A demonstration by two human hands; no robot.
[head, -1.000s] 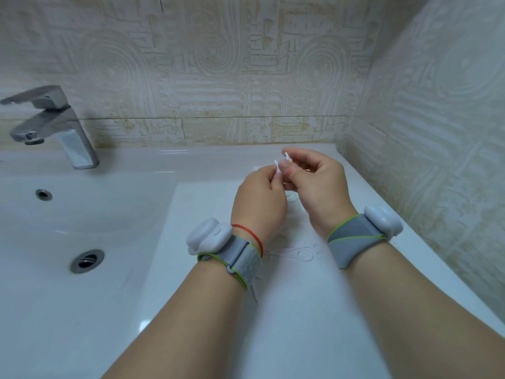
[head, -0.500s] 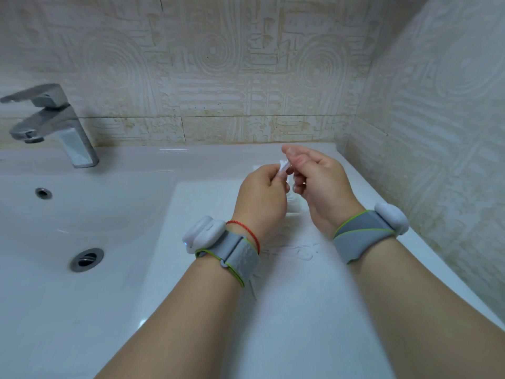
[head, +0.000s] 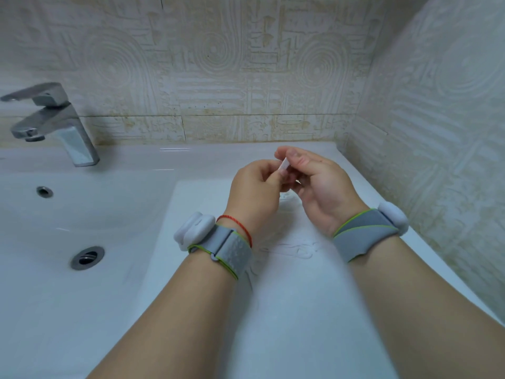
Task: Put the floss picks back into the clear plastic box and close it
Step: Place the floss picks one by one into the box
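My left hand (head: 254, 192) and my right hand (head: 319, 187) meet above the white counter, fingertips together. Between them they pinch small white floss picks (head: 285, 165); only a short white end shows past my right thumb. The rest of the picks is hidden by my fingers. A faint clear plastic shape (head: 297, 248) lies flat on the counter between my wrists; I cannot tell whether it is the box or its lid. More clear plastic shows just under my hands (head: 287, 199).
The white counter (head: 273, 310) runs right of the sink basin (head: 68, 214), which has a drain (head: 87, 257) and a chrome faucet (head: 54, 124) at the left. Tiled walls close off the back and the right side (head: 437, 160).
My hands have stayed together in the same spot. My right hand has turned a little and its fingers have shifted on the picks.
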